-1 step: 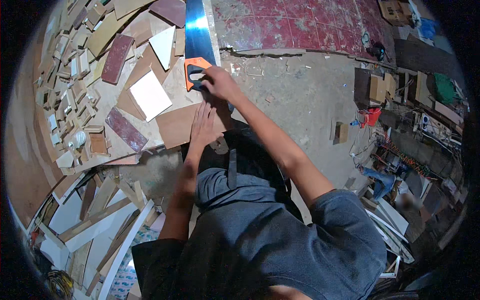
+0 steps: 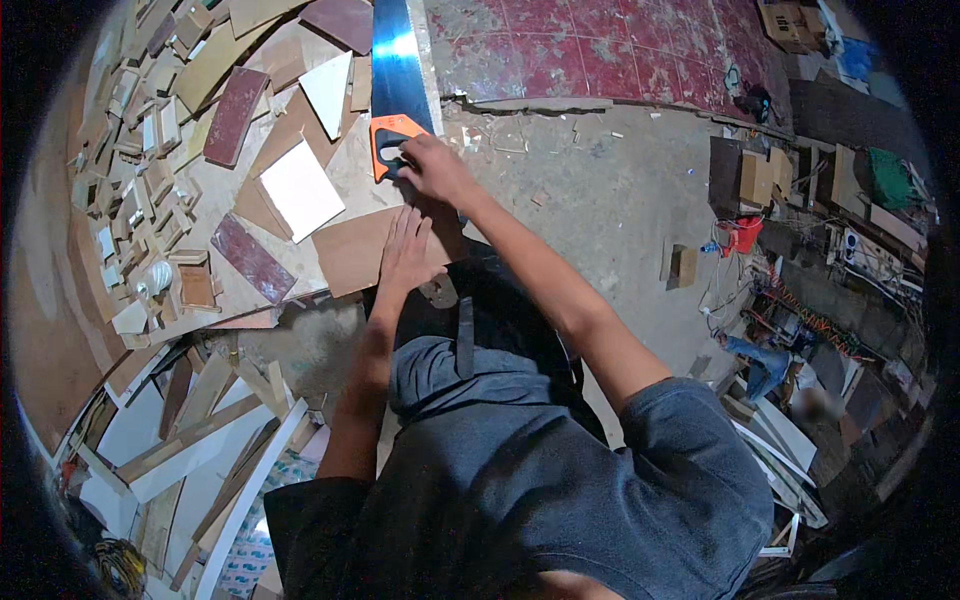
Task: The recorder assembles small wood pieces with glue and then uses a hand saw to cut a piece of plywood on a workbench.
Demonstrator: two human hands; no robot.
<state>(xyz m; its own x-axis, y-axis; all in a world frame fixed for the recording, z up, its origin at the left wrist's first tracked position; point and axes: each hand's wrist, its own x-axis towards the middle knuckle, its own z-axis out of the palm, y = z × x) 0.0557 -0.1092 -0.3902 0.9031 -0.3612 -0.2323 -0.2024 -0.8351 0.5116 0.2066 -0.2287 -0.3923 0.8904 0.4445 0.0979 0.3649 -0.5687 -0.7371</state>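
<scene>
My right hand [image 2: 440, 172] grips the orange-and-black handle of a handsaw [image 2: 398, 80], whose long steel blade points away from me along the edge of the work board [image 2: 355, 170]. Just below it, my left hand [image 2: 405, 260] lies with fingers extended on a brown rectangular piece of board [image 2: 345, 250]. A white offcut [image 2: 300, 190] and a maroon strip [image 2: 250, 255] lie to the left.
Many small wood offcuts [image 2: 150, 190] cover the left side. A red panel [image 2: 600, 50] spans the far side. At right are tangled cables [image 2: 790, 300], a red container [image 2: 740, 235] and another person's jeans-clad leg [image 2: 765, 365]. Scrap boards [image 2: 190, 450] lean at lower left.
The saw and my right hand have shifted very slightly to the right. My left hand stays on the brown board.
</scene>
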